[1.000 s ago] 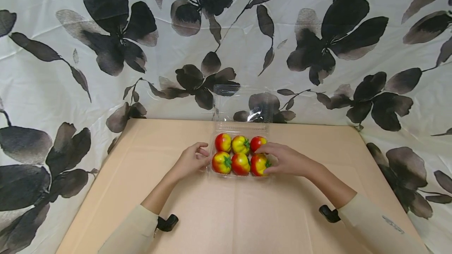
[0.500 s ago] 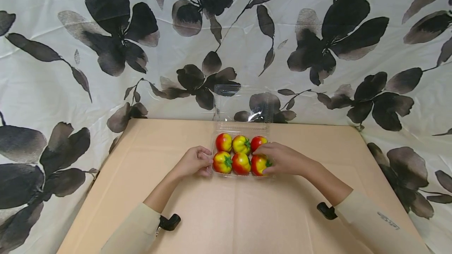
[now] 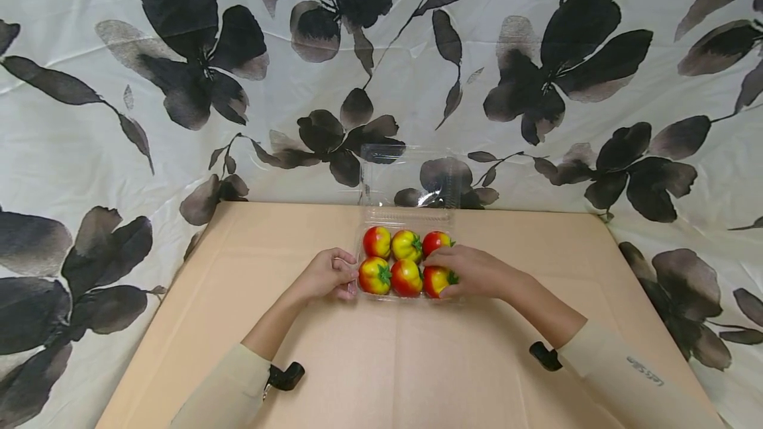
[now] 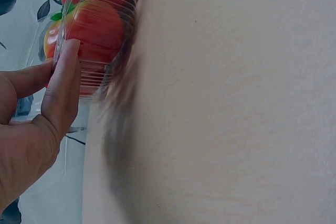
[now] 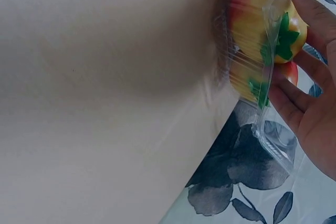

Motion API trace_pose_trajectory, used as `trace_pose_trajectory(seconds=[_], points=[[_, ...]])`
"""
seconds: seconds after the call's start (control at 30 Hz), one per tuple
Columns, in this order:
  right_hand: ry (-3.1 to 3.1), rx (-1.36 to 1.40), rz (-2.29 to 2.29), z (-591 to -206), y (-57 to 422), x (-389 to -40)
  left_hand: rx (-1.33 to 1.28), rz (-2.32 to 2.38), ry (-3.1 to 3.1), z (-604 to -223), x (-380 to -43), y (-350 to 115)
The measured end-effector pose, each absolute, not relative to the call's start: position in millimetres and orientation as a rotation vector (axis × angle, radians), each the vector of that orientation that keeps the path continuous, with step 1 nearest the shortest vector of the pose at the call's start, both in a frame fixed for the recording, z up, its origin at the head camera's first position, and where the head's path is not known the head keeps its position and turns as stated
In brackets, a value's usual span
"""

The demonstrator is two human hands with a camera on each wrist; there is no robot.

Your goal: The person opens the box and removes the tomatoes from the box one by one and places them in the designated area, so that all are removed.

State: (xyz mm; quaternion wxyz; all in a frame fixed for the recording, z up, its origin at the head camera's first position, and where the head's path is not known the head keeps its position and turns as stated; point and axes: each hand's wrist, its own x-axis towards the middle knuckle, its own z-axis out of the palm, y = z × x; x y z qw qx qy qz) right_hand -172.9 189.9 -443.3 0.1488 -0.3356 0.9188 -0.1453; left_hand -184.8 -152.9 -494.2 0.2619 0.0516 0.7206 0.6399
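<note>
A clear plastic clamshell box [image 3: 411, 217] stands on the board with its lid raised at the back. Inside it are two rows of glossy red-and-yellow toy fruits [image 3: 406, 277] with green leafy tops. My left hand [image 3: 326, 275] pinches the box's left rim; in the left wrist view, fingers [image 4: 65, 77] press its ribbed wall. My right hand [image 3: 477, 272] reaches over the box's right side, its thumb and fingers around the front-right fruit [image 3: 436, 280]. That fruit [image 5: 286, 35] shows its green top in the right wrist view, partly behind the clear wall.
A light brown board [image 3: 381, 363] lies under the box. Behind it and at its sides hangs a white cloth [image 3: 441, 85] with dark flower prints. Black wrist cameras [image 3: 286, 376] sit at both beige sleeves [image 3: 620, 376].
The left hand has closed in on the box's left rim and now pinches it. The right hand has shifted slightly left over the front-right fruit. The fruits keep their places.
</note>
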Motion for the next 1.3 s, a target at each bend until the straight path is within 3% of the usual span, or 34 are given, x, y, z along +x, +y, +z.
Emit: trace_pose_trajectory(seconds=[1.3], points=[[2.606,-0.864,-0.471,-446,178,-177,0.084,1.755,1.941,-490,-181,-150]])
